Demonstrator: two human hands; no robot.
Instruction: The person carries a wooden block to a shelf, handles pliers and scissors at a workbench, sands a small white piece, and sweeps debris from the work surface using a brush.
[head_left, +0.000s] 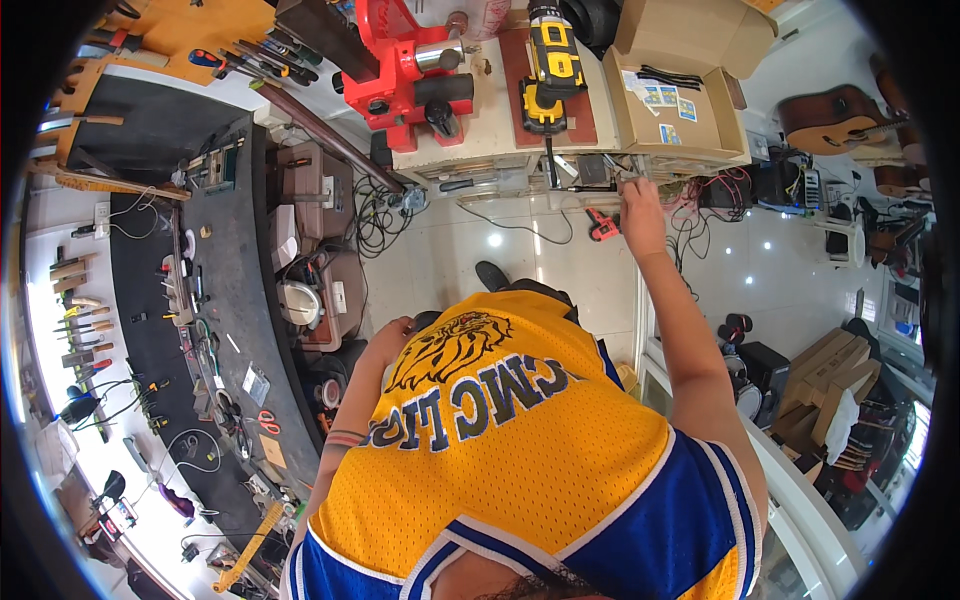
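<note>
My right hand (641, 203) reaches forward to the right end of an open shallow drawer (570, 189) below the workbench. Its fingers are bent and close together at the drawer's edge; what they hold, if anything, is hidden. Small dark flat boxes and tools (592, 172) lie in the drawer. Just left of that hand, a red and black tool (602, 225) appears low down, over the floor tiles. My left hand (399, 328) is by my left thigh, mostly covered by my yellow jersey, so its fingers hardly show.
On the bench stand a red press-like machine (408, 85), a yellow and black cordless drill (556, 60) and an open cardboard box (684, 115). A long dark bench with tools (235, 260) runs along the left. Coiled black cables (382, 215) lie on the floor.
</note>
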